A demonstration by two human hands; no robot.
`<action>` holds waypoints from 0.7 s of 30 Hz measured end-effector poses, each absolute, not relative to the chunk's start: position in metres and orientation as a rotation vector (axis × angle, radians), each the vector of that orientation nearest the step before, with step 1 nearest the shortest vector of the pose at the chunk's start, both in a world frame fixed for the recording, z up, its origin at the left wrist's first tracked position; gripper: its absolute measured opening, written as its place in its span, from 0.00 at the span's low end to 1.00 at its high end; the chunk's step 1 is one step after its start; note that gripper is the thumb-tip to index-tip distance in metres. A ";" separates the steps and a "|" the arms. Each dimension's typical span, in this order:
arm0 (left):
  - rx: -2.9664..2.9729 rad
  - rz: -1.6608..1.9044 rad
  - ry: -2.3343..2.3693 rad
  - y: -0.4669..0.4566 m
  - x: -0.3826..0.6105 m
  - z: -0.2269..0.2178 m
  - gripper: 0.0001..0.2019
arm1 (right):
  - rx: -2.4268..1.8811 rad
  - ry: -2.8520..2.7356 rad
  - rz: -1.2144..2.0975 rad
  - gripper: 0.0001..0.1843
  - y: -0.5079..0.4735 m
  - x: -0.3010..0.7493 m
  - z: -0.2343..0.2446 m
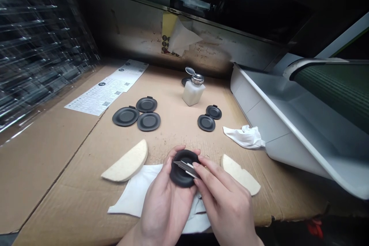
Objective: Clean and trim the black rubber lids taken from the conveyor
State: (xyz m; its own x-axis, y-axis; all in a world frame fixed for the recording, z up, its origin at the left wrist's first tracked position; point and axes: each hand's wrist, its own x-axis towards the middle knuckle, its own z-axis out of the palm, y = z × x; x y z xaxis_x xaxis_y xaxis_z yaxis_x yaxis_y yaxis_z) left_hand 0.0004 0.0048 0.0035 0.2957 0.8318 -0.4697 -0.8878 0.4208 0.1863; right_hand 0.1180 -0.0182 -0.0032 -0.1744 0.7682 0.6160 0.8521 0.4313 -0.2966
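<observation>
My left hand is closed around the edge of a round black plastic cap, its recessed face turned up toward me. In my right hand is a utility knife blade in a pale holder, pinched between thumb and fingers. The pointed metal blade lies over the cap's recess; whether it touches the surface I cannot tell. Under both hands a white cloth is spread on the cardboard. A cream half-round pad lies left of my hands, and another pad lies to the right.
Black caps lie in a group at left, with two more caps at right. Behind stands a pump bottle with its lid raised. A crumpled white cloth touches a grey bin. Label sheets and clear trays are left.
</observation>
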 end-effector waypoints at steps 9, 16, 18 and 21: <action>-0.109 1.153 0.549 0.005 0.000 0.004 0.10 | -1.360 -1.995 -0.103 0.14 -0.018 0.120 -0.002; -0.082 1.157 0.542 0.004 0.001 0.005 0.10 | -1.410 -1.992 -0.015 0.13 -0.019 0.133 0.006; -0.051 1.153 0.552 0.004 0.001 0.006 0.10 | -1.519 -1.954 -0.039 0.13 -0.018 0.151 0.008; -0.025 1.120 0.569 0.004 0.000 0.008 0.11 | -1.716 -1.912 -0.120 0.12 -0.014 0.189 0.005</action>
